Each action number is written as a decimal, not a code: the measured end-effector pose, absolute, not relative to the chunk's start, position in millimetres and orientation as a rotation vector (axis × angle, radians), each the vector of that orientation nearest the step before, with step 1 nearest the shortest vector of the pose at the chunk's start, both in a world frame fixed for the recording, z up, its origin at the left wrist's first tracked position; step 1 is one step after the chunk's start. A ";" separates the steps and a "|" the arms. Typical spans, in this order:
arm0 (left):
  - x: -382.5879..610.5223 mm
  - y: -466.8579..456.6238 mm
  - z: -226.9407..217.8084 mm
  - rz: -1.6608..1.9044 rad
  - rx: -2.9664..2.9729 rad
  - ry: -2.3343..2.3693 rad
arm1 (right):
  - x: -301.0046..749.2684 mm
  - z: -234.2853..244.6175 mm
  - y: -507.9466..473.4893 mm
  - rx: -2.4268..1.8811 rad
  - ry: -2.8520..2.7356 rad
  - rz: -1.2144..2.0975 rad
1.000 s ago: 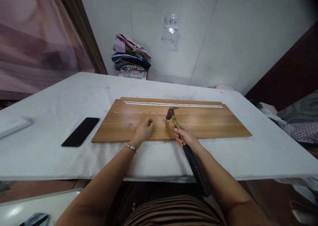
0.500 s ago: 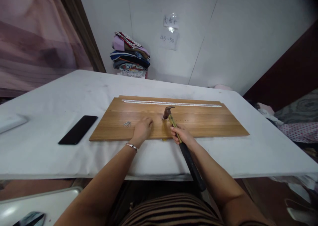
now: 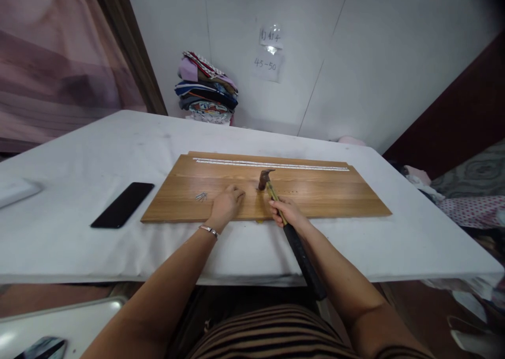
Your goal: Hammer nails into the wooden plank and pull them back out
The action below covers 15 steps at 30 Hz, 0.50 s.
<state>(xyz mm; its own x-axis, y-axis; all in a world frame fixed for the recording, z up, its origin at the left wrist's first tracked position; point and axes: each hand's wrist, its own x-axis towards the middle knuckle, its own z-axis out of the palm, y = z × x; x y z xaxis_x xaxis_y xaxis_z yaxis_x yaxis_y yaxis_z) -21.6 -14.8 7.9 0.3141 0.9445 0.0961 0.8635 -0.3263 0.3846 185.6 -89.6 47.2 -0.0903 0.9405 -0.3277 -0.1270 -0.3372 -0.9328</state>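
My right hand [image 3: 286, 212] is wrapped round the handle of a claw hammer [image 3: 292, 238], on its yellow part above the black grip. The rusty head points away from me, its striking face down at the wooden board [image 3: 327, 201]; I cannot tell whether it touches. Left of the hammer, my left hand [image 3: 228, 204] rests on the board with fingers curled and pressed together; what they hold, if anything, is hidden. Several loose nails [image 3: 201, 196] lie beside its wrist. A row of small dark dots [image 3: 290, 192] runs along the board to the right of the hammer head.
Two white marked strips [image 3: 272, 164] lie along the board's far side. A black phone [image 3: 123, 205] is left of the board on the white-covered table [image 3: 71, 164]. Folded clothes [image 3: 209, 88] are stacked by the wall. A white object [image 3: 18, 191] sits at the table's left edge.
The view has shifted very slightly. Both hands and the hammer stay in nearly the same places, with the hammer head still low over the board.
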 end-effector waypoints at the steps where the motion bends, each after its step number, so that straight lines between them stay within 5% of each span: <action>1: -21.5 -14.7 7.7 0.445 2.324 1.639 | 185.8 47.0 -89.3 -1.312 -0.970 1.574; 15: -17.9 -19.2 13.9 0.421 2.253 1.843 | 184.3 51.6 -87.6 -1.340 -0.974 1.550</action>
<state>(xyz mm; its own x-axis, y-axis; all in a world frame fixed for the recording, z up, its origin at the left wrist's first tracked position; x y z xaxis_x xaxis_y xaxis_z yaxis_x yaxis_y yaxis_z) -17.9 -19.2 13.9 0.1822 0.9789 0.0923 0.9219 -0.2027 0.3301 184.3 -87.6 51.6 -0.0696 0.9400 -0.3339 -0.1072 -0.3398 -0.9344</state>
